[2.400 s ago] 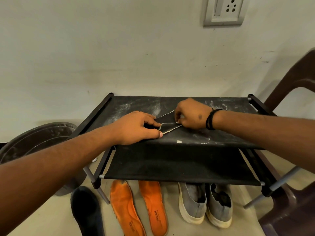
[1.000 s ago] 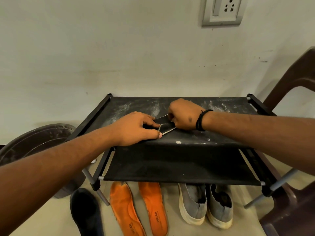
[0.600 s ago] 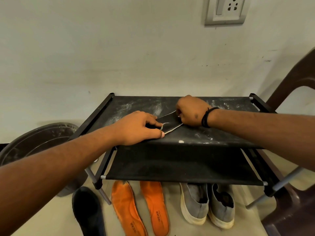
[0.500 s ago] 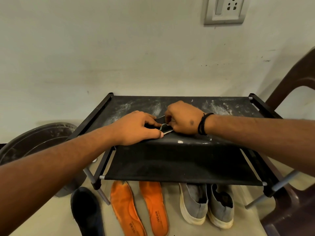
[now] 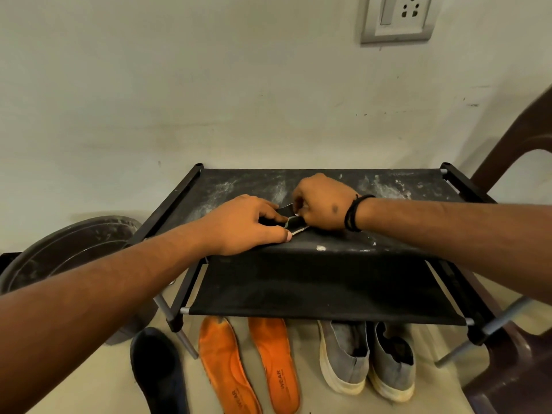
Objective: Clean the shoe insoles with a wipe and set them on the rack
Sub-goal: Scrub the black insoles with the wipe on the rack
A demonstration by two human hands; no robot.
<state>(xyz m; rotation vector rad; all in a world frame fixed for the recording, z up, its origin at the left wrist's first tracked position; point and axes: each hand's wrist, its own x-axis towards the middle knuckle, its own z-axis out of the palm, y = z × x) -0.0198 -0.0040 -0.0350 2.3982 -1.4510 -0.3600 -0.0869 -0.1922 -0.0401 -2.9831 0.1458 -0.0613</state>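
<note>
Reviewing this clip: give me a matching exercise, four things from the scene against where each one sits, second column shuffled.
Things:
1. black insole
2. orange insoles
3. grey shoes
4. wall socket

Places:
A. floor, under the rack's right half
B. on the wall above the rack
C. top shelf, under both hands
D. floor, between a dark insole and the shoes

Pairs: 1-C, 2-D, 3-A, 4-B

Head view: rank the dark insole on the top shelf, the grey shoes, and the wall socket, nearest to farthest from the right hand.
From the right hand:
1. Dark insole, on the rack's top shelf, touching the hand.
2. Grey shoes, on the floor below the rack, toward the camera.
3. Wall socket, high on the wall behind the rack.
</note>
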